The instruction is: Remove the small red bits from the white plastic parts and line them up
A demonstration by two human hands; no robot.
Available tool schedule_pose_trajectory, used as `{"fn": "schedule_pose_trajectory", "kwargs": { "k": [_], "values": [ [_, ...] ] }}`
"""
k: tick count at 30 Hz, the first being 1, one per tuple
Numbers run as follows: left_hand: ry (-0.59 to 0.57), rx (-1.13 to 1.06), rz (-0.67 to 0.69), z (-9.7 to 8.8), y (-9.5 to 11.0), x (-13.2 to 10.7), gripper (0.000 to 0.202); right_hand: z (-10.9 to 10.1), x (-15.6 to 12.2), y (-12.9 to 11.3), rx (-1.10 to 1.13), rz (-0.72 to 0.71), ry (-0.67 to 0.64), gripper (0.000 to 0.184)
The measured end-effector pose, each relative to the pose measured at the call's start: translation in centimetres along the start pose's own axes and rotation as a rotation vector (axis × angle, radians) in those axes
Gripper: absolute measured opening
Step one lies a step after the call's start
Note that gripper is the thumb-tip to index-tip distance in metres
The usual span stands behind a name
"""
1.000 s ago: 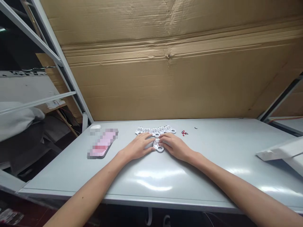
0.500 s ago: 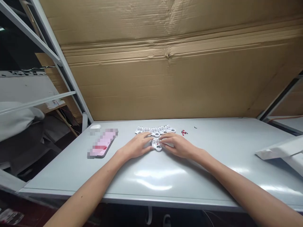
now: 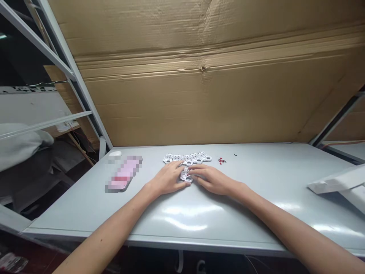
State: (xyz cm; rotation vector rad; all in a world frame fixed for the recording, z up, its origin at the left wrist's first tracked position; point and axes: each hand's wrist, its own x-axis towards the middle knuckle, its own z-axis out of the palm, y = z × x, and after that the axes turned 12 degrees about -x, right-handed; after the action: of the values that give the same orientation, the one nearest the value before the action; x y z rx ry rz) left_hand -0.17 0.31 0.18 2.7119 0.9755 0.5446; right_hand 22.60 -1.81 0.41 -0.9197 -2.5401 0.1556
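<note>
Grey tabletop (image 3: 85, 207) below, the left hand (image 3: 168, 179) and right hand (image 3: 213, 180) close their fingers on a white plastic piece (image 3: 186, 176).

A creased brown corrugated cardboard sheet (image 3: 199, 102) stands at twelve o'clock behind the pale grey surface (image 3: 71, 201) — a blurred pink flat slab (image 3: 124, 174) lies at ten o'clock, a small white oval object (image 3: 115, 153) just beyond it, tiny red pieces (image 3: 221, 161) at one o'clock, and white folded card (image 3: 333, 182) at three.

Bare left hand (image 3: 168, 179), bare right hand (image 3: 213, 180)
</note>
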Motion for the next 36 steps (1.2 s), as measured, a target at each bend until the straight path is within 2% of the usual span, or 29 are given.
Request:
{"fn": "schedule_pose_trajectory", "kwargs": {
  "k": [4,8,10,12,14,16,19,21,26,36],
  "values": [
    [0.008,0.043,0.013,-0.3,0.1,0.1,0.049,0.0,0.0,-0.3,0.088,-0.006,-0.042,0.039],
    [0.021,0.038,0.059,-1.8,-0.7,-0.3,0.043,0.5,-0.2,-0.3,0.045,0.003,-0.029,0.040],
    [0.058,0.061,-0.004,-2.9,-1.7,-0.6,0.044,0.7,-0.2,-0.1,-0.027,0.029,-0.012,0.039],
    [0.113,0.115,-0.126,-4.1,-2.9,-0.9,0.047,0.8,-0.3,0.2,-0.086,0.052,0.002,0.038],
    [0.115,0.171,-0.250,-5.1,-4.1,-1.3,0.048,0.8,-0.2,0.3,-0.112,0.060,0.012,0.036],
    [0.093,0.212,-0.337,-5.6,-5.1,-1.5,0.038,0.8,-0.2,0.4,-0.115,0.055,0.010,0.035],
    [-0.004,0.199,-0.402,-5.6,-6.2,-1.7,0.030,0.8,-0.1,0.3,-0.109,0.053,0.003,0.034],
    [-0.050,0.162,-0.439,-5.2,-6.8,-1.8,0.035,0.8,-0.1,0.2,-0.105,0.054,0.003,0.034],
    [-0.068,0.120,-0.491,-4.2,-8.2,-2.0,0.053,0.8,-0.1,0.1,-0.105,0.053,0.007,0.033],
    [-0.079,0.089,-0.518,-3.1,-8.3,-1.6,0.058,0.7,0.0,0.0,-0.141,0.050,-0.003,0.034]
  ]
}}
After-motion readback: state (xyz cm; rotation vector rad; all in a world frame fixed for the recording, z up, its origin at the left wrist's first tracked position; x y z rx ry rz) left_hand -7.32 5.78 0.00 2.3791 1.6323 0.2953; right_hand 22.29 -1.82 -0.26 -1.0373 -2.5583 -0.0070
